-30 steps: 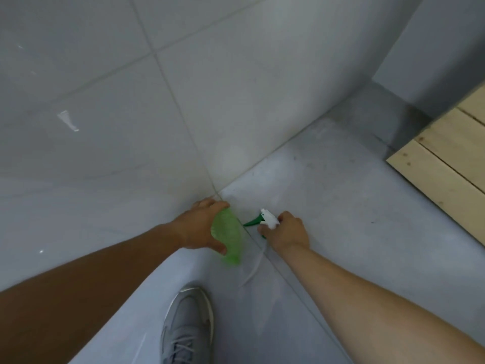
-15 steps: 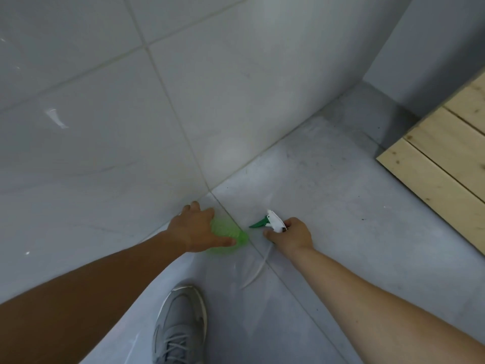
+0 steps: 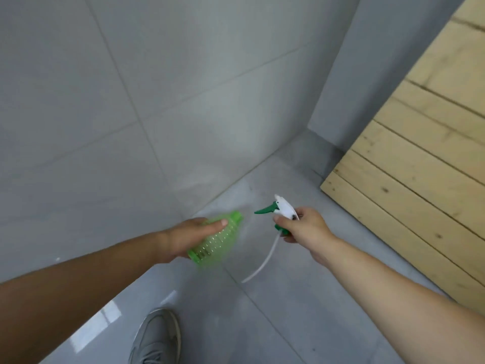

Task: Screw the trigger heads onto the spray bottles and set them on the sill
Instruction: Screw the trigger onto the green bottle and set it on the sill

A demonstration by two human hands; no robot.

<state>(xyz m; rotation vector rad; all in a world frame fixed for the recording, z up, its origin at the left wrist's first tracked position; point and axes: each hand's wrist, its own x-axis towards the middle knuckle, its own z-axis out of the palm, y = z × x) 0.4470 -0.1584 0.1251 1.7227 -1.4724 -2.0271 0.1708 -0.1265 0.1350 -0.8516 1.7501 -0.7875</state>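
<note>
A translucent green spray bottle (image 3: 219, 239) is in my left hand (image 3: 186, 239), held above the floor and tilted, its open neck pointing up and to the right. My right hand (image 3: 304, 228) grips a white trigger head (image 3: 284, 208) with a dark green lever and collar. Its thin white dip tube (image 3: 263, 261) hangs down to the left. The head is a short gap to the right of the bottle's neck, not touching it.
Grey tiled wall (image 3: 157, 101) rises at the left and back, meeting the grey tile floor (image 3: 301, 311). A pale wooden slatted panel (image 3: 420, 166) stands at the right. A grey sneaker (image 3: 157, 337) is at the bottom centre.
Both hands have lifted off the floor by the wall, the left raising the bottle and the right the trigger head. The bottle has tilted neck-up toward the head.
</note>
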